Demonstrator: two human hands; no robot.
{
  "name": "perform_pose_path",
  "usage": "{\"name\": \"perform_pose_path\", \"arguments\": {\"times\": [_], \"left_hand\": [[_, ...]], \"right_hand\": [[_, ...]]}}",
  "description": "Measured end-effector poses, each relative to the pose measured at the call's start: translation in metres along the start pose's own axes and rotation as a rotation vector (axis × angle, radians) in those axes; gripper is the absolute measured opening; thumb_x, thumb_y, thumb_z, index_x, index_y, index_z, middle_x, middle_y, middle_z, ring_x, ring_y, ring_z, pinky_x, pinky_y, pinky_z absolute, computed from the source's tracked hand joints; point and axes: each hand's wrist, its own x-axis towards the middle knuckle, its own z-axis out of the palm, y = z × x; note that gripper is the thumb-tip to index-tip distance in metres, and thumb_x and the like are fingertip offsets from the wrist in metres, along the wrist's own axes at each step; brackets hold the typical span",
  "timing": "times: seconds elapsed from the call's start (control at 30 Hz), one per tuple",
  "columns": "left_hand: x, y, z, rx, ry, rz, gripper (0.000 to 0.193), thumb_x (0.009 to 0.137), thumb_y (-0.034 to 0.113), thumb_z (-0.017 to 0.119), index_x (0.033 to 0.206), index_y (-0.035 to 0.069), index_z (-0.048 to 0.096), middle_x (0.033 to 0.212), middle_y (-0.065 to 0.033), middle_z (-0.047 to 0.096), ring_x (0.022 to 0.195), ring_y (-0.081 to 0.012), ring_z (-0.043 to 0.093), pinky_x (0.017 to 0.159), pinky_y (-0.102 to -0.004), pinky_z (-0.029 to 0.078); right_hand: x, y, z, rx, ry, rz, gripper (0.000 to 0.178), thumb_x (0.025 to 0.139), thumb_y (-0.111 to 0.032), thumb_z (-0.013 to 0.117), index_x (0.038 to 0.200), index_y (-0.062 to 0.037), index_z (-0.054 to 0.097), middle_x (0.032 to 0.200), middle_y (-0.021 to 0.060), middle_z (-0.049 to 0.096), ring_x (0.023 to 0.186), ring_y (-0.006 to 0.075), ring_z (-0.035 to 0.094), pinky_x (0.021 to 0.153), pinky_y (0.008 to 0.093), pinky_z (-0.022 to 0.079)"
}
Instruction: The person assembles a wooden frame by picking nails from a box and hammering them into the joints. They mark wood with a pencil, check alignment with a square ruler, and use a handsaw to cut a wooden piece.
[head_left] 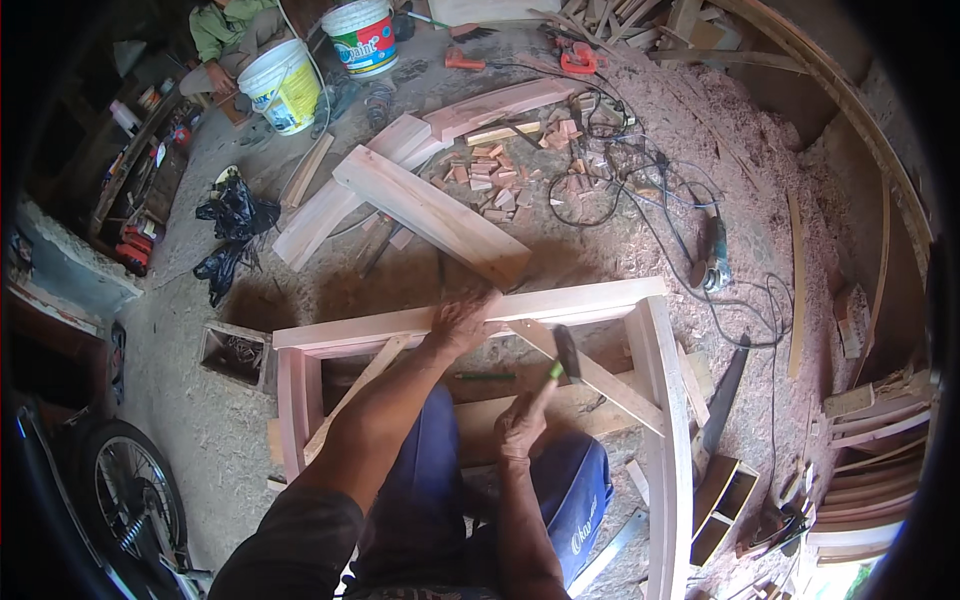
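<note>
A pale pink wooden frame (pixel 590 298) stands over my knees, with a long top rail and a side post at each end. My left hand (pixel 465 322) grips the top rail near its middle, its fingers bent over the wood. My right hand (pixel 522 425) is closed round the handle of a hammer (pixel 568 354), whose dark head is raised beside a thin diagonal brace (pixel 600 382). That brace runs from the top rail to the right post. A second brace (pixel 360 390) slants down on the left side, partly behind my left forearm.
Thick boards (pixel 430 210) lie crossed beyond the frame, by scattered offcuts (pixel 495 180). An angle grinder (pixel 712 255) with looping cords and a handsaw (pixel 725 395) lie right. Wooden boxes (pixel 235 355) flank the frame. Buckets (pixel 282 90) and a seated person (pixel 225 40) are far left; a motorbike wheel (pixel 130 485) is near left.
</note>
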Motion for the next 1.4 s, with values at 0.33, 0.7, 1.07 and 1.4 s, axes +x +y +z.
{"name": "perform_pose_path", "arguments": {"times": [0.33, 0.7, 1.07, 1.4], "left_hand": [[-0.007, -0.005, 0.008, -0.017, 0.101, 0.028, 0.053, 0.081, 0.045, 0.077, 0.118, 0.012, 0.059, 0.111, -0.0105, 0.066, 0.109, -0.0321, 0.063, 0.088, -0.0464, 0.052], [-0.004, -0.002, 0.005, 0.024, 0.104, 0.049, 0.050, 0.082, 0.044, 0.077, 0.116, 0.012, 0.059, 0.107, -0.0115, 0.066, 0.106, -0.0335, 0.064, 0.087, -0.0475, 0.050], [-0.006, -0.003, 0.006, -0.014, 0.022, -0.018, 0.052, 0.084, 0.044, 0.076, 0.121, 0.011, 0.059, 0.113, -0.0112, 0.067, 0.109, -0.0342, 0.062, 0.088, -0.0482, 0.053], [-0.008, -0.007, 0.009, 0.004, 0.049, 0.001, 0.054, 0.083, 0.044, 0.076, 0.122, 0.012, 0.058, 0.116, -0.0097, 0.066, 0.112, -0.0329, 0.062, 0.089, -0.0476, 0.053]], "right_hand": [[0.005, 0.004, -0.006, -0.047, -0.164, 0.057, 0.067, 0.103, -0.014, 0.048, 0.162, -0.0238, 0.018, 0.088, 0.0287, 0.068, 0.076, 0.0493, 0.067, 0.060, 0.0538, 0.050], [0.015, -0.012, -0.016, -0.048, -0.181, 0.172, 0.064, 0.106, -0.021, 0.046, 0.163, -0.0158, 0.017, 0.110, 0.0337, 0.065, 0.076, 0.0496, 0.064, 0.071, 0.0531, 0.052], [0.020, 0.014, -0.013, 0.053, -0.269, 0.132, 0.068, 0.100, -0.002, 0.053, 0.160, -0.0083, 0.022, 0.110, 0.0295, 0.068, 0.087, 0.0421, 0.070, 0.070, 0.0447, 0.053], [0.022, 0.005, -0.008, -0.053, -0.302, 0.126, 0.071, 0.100, -0.011, 0.046, 0.164, -0.0245, 0.016, 0.092, 0.0324, 0.068, 0.080, 0.0521, 0.066, 0.067, 0.0559, 0.050]]}}
